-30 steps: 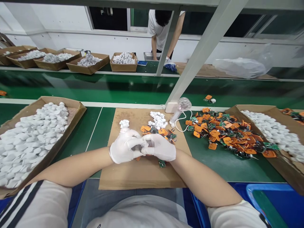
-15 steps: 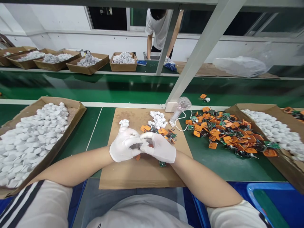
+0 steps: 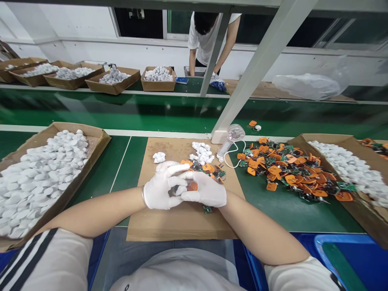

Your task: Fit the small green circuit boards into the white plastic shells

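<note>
My left hand [image 3: 163, 186] and my right hand [image 3: 206, 189], both in white gloves, meet over a cardboard sheet [image 3: 182, 226]. Between them they grip a small circuit-board assembly with an orange piece [image 3: 192, 186]; dark parts of it show by my left fingers. Gloves cover the rest of it. Just beyond the hands lie several loose orange-and-green circuit-board assemblies [image 3: 208, 167]. Behind those is a small heap of white plastic pieces [image 3: 201, 153], with another white cluster [image 3: 159, 157] to the left. A green board [image 3: 207, 209] peeks out below my right wrist.
A cardboard tray of white pieces [image 3: 42, 178] stands at left, another such tray [image 3: 348, 161] at right. Many orange circuit-board assemblies [image 3: 287, 169] are piled right of the sheet. A clear handheld fan [image 3: 232, 139] stands by a slanting post [image 3: 257, 64]. Across the belt [image 3: 136, 119], a person leans over.
My left fingers have spread and lifted a little, uncovering more of the orange piece and dark parts. On the belt, a loose orange piece and a white piece have shifted left.
</note>
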### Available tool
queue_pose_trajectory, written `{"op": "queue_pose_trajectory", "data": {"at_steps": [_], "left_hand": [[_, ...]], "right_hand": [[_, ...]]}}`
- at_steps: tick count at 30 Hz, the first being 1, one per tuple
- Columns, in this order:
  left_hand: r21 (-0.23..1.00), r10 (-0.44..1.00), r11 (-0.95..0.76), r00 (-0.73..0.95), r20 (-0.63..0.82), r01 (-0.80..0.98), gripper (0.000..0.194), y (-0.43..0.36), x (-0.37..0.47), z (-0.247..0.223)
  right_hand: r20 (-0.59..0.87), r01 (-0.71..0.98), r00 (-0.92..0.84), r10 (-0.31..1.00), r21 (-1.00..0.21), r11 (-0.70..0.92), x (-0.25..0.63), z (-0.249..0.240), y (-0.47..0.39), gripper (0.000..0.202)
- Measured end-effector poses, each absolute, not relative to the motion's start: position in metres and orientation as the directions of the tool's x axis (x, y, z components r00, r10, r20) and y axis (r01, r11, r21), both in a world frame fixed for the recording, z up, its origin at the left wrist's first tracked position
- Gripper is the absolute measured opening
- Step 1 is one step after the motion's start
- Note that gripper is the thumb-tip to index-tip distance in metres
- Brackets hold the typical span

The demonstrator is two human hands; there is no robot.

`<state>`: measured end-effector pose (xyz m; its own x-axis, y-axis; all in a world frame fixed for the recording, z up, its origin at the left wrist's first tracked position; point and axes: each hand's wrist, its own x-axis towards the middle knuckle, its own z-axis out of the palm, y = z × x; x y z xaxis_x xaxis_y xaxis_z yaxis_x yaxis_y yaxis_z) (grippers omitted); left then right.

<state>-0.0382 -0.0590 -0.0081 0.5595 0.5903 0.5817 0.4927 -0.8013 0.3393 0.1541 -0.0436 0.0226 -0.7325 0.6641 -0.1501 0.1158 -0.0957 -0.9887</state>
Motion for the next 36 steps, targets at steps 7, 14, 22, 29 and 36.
{"op": "queue_pose_trajectory", "data": {"at_steps": [7, 14, 22, 29, 36], "left_hand": [[0.37, 0.558, -0.827, 0.533, 0.636, 0.424, 0.011, -0.06, -0.036, -0.011], [0.35, 0.506, -0.861, 0.538, 0.675, 0.37, 0.013, -0.057, -0.037, -0.012], [0.321, 0.53, -0.817, 0.405, 0.745, 0.48, 0.023, -0.06, -0.031, -0.014], [0.264, 0.437, -0.854, 0.341, 0.832, 0.449, 0.021, -0.06, -0.033, -0.008], [0.314, 0.389, -0.918, 0.393, 0.833, 0.244, 0.029, -0.059, -0.033, -0.007]], "right_hand": [[-0.167, 0.176, -0.706, 0.688, -0.983, -0.058, 0.15, 0.017, -0.048, 0.011], [-0.086, -0.009, -0.754, 0.651, -0.99, -0.142, 0.145, 0.012, -0.048, 0.024], [-0.165, 0.126, -0.623, 0.765, -0.986, -0.11, 0.146, 0.013, -0.049, 0.016], [-0.073, -0.04, -0.653, 0.754, -0.991, -0.13, 0.152, 0.006, -0.046, 0.031], [-0.033, -0.324, -0.799, 0.6, -0.817, -0.477, 0.152, -0.006, -0.042, 0.039]]}}
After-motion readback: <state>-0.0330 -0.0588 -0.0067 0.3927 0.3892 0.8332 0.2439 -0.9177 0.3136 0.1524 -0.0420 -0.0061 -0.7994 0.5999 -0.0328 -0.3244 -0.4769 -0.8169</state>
